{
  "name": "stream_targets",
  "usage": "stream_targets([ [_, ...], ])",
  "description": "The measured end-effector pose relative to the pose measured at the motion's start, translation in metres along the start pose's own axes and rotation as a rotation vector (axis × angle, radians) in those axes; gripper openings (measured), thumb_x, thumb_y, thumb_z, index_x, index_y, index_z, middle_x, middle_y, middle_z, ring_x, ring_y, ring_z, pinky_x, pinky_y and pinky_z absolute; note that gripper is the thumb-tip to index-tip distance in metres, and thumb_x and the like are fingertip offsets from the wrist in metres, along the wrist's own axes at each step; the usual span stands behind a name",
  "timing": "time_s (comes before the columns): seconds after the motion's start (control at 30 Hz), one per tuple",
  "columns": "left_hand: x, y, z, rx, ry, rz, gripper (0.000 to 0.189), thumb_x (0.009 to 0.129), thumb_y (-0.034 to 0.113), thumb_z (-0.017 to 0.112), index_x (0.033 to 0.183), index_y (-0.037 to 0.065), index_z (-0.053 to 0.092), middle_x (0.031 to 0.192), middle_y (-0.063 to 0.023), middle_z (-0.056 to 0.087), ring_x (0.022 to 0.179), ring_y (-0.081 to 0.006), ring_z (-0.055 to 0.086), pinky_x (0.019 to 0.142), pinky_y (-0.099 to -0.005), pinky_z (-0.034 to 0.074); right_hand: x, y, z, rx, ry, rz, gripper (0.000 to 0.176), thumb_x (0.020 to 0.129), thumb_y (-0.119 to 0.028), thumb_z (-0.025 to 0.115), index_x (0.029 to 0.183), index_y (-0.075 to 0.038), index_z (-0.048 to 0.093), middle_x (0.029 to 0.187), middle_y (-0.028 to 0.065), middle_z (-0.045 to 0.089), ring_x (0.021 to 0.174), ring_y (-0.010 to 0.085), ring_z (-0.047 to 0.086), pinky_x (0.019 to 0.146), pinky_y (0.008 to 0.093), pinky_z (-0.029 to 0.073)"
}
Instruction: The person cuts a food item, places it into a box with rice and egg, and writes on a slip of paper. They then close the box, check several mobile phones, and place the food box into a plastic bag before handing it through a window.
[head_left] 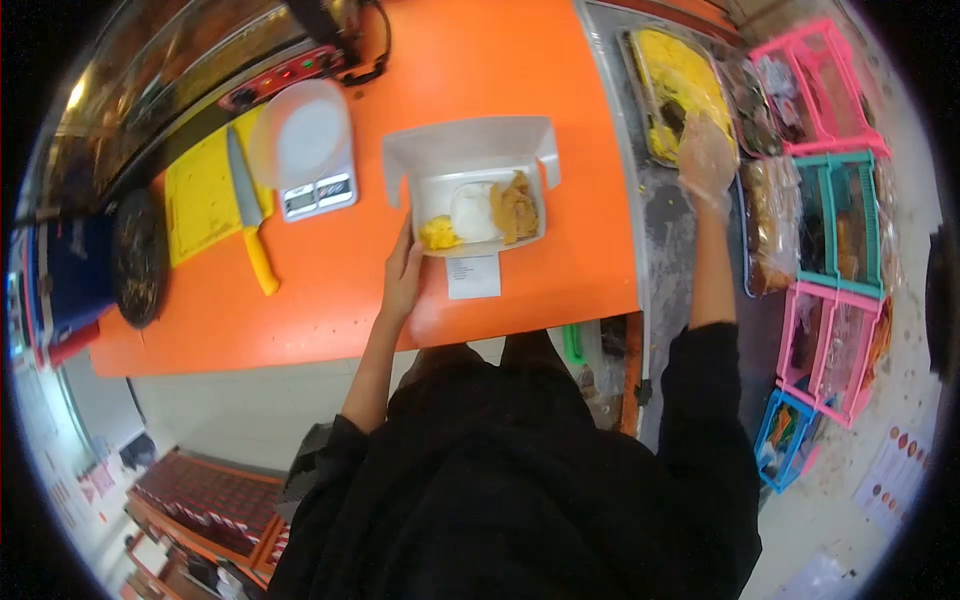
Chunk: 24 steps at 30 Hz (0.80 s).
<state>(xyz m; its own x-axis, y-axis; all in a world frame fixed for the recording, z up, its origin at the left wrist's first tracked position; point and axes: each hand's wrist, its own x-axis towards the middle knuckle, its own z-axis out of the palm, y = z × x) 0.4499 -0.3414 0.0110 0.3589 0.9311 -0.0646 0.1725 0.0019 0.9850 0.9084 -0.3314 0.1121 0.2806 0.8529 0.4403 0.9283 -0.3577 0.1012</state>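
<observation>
From my end I can read no brand or lettering: the one paper slip (473, 283) below the box (436, 190) carries print too small to make out, and the digits on the one scale (318, 194) are blurred. The single box stands open on the orange tabletop (490, 60), holding three portions: yellow shreds (440, 233), a white mound (472, 212) and brown pieces (516, 210). My left hand (402, 268) touches its near left corner, fingers nearly straight; I can't tell whether it grips. My right hand (706, 156), in a clear glove, reaches into a tray (641, 102) of yellow food (680, 75); its fingertips are hidden, so closure and contents are unclear. I count one knife (246, 190) and four baskets.
</observation>
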Motion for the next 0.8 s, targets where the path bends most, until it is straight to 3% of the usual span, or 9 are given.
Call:
stream_targets([
  [0.03,-0.001,-0.003,0.006,-0.028,0.021,-0.037,0.05,0.095,0.017,0.04,0.138,-0.004,0.028,0.141,-0.0179,0.035,0.129,-0.0269,0.035,0.106,-0.0346,0.026,-0.013,0.0,-0.013,0.046,0.232,-0.031,0.027,0.092,-0.022,0.044,0.094,-0.001,0.059,0.082,0.0209,0.062,0.077,0.0361,0.06,0.068,0.0424,0.048],
  [0.2,-0.005,-0.002,0.052,-0.293,0.119,-0.214,0.053,0.097,0.028,0.037,0.137,-0.004,0.026,0.138,-0.0149,0.034,0.127,-0.0247,0.035,0.106,-0.0379,0.027,-0.087,0.085,-0.029,0.193,0.391,-0.023,0.022,0.089,-0.016,0.048,0.1,-0.001,0.058,0.086,0.0175,0.062,0.081,0.0344,0.059,0.071,0.0425,0.047],
  [0.3,-0.001,-0.001,0.071,-0.01,0.165,-0.023,0.057,0.098,0.033,0.033,0.139,-0.003,0.02,0.142,-0.0163,0.029,0.132,-0.0263,0.028,0.108,-0.0406,0.023,-0.084,0.162,-0.019,0.131,0.32,0.125,0.024,0.086,-0.015,0.048,0.102,0.0,0.058,0.085,0.0194,0.062,0.078,0.0355,0.059,0.07,0.0436,0.047],
  [0.37,-0.008,0.013,0.089,0.025,0.228,0.021,0.058,0.098,0.035,0.031,0.14,-0.003,0.019,0.143,-0.0171,0.028,0.133,-0.0268,0.026,0.109,-0.0414,0.021,-0.046,0.198,-0.013,0.118,-0.007,0.346,0.023,0.082,-0.014,0.048,0.093,0.0,0.062,0.079,0.0207,0.062,0.074,0.0364,0.06,0.066,0.0445,0.047],
  [0.43,-0.017,0.029,0.103,0.082,0.521,-0.049,0.056,0.097,0.033,0.034,0.139,-0.002,0.025,0.145,-0.0174,0.025,0.135,-0.0277,0.023,0.11,-0.0396,0.019,-0.008,0.231,0.027,-0.061,-0.048,0.252,0.024,0.081,-0.017,0.047,0.082,-0.002,0.065,0.074,0.0208,0.062,0.07,0.0361,0.061,0.063,0.0459,0.047],
  [0.5,-0.024,0.032,0.098,0.251,0.544,-0.025,0.054,0.097,0.032,0.034,0.139,-0.002,0.026,0.145,-0.0172,0.026,0.134,-0.0279,0.024,0.11,-0.0398,0.019,0.03,0.256,0.073,-0.169,-0.025,0.178,0.025,0.08,-0.021,0.05,0.073,-0.004,0.066,0.074,0.0192,0.063,0.072,0.035,0.063,0.062,0.0458,0.048],
  [0.6,-0.052,0.043,0.079,0.458,0.585,-0.021,0.048,0.098,0.025,0.035,0.137,-0.002,0.029,0.143,-0.0159,0.03,0.133,-0.0269,0.027,0.109,-0.039,0.021,0.072,0.273,0.106,-0.007,-0.41,0.422,0.041,0.078,-0.036,0.057,0.11,-0.01,0.059,0.094,0.0197,0.064,0.092,0.0362,0.061,0.077,0.0458,0.047],
  [0.7,-0.064,0.083,0.086,0.444,0.711,-0.069,0.043,0.097,0.018,0.036,0.134,-0.002,0.034,0.139,-0.0154,0.036,0.13,-0.0266,0.033,0.107,-0.0386,0.024,0.085,0.28,0.116,0.011,-0.405,0.29,0.052,0.081,-0.042,0.055,0.123,-0.013,0.05,0.107,0.018,0.061,0.096,0.0397,0.058,0.08,0.0464,0.047],
  [0.8,-0.084,0.076,0.073,0.496,0.767,-0.073,0.038,0.096,0.014,0.038,0.131,-0.001,0.039,0.135,-0.0137,0.042,0.126,-0.0252,0.039,0.104,-0.0389,0.029,0.098,0.308,0.138,-0.038,-0.413,0.195,0.049,0.081,-0.046,0.053,0.115,-0.011,0.058,0.106,0.0175,0.062,0.095,0.0365,0.059,0.079,0.0439,0.047],
])
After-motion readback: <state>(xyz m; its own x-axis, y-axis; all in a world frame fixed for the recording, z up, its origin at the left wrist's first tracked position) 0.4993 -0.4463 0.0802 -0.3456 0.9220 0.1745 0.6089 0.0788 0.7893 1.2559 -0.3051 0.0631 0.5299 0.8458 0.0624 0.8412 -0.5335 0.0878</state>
